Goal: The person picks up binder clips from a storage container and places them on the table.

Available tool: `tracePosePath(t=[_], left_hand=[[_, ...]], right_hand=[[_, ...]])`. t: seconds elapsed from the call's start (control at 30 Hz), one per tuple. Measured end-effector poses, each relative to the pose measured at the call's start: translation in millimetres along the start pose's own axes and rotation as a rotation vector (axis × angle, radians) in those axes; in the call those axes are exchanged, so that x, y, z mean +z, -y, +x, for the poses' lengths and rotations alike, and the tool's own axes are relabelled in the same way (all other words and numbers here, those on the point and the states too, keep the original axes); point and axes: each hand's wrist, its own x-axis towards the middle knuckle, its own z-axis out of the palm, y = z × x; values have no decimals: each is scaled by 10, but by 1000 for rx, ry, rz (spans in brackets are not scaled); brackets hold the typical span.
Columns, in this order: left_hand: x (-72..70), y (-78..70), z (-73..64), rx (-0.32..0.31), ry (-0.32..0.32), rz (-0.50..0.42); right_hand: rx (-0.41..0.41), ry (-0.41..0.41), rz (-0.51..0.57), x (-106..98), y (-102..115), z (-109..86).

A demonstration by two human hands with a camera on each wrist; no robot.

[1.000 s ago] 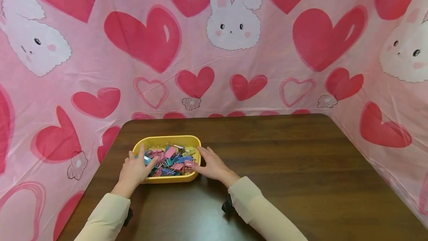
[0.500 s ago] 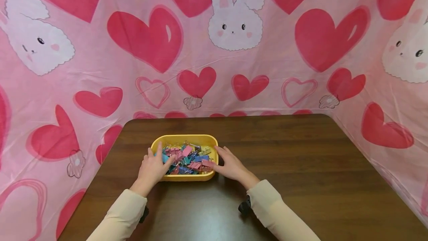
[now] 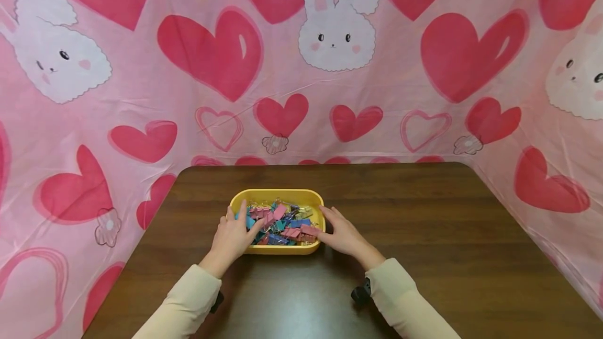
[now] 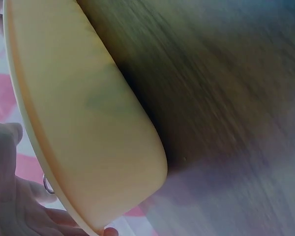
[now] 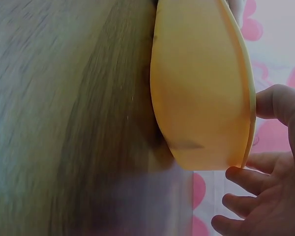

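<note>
A yellow plastic tray (image 3: 278, 250) full of colourful binder clips (image 3: 290, 223) stands on the table between my hands. My left hand (image 3: 232, 239) lies over the tray's left end, fingers spread and thumb reaching above the clips. At the right end, my right hand (image 3: 347, 238) touches the rim with extended fingers, its thumb near the front corner. In the left wrist view the tray's outer wall (image 4: 98, 113) fills the middle, partly hiding the fingers behind the rim. The right wrist view has fingertips (image 5: 238, 173) right at the tray's end.
The dark brown wooden table (image 3: 424, 234) stretches to the right and toward the front. Behind it and at both sides hangs a pink cloth (image 3: 292, 80) printed with hearts and rabbits. Black wrist devices (image 3: 361, 293) sit under the cuffs.
The tray of clips has slid to the right along the table, both hands moving with it at its ends. The head view has shifted slightly.
</note>
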Motion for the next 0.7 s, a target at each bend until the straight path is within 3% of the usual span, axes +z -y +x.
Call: tracePosePath(t=[0.33, 0.5, 0.7], left_hand=[[61, -96, -34, 58, -26, 3], [99, -36, -57, 87, -51, 3], [104, 95, -97, 121, -38, -16]], right_hand=[[12, -9, -10, -90, -95, -63], [1, -10, -21, -101, -108, -63], [-32, -42, -39, -121, -101, -47]])
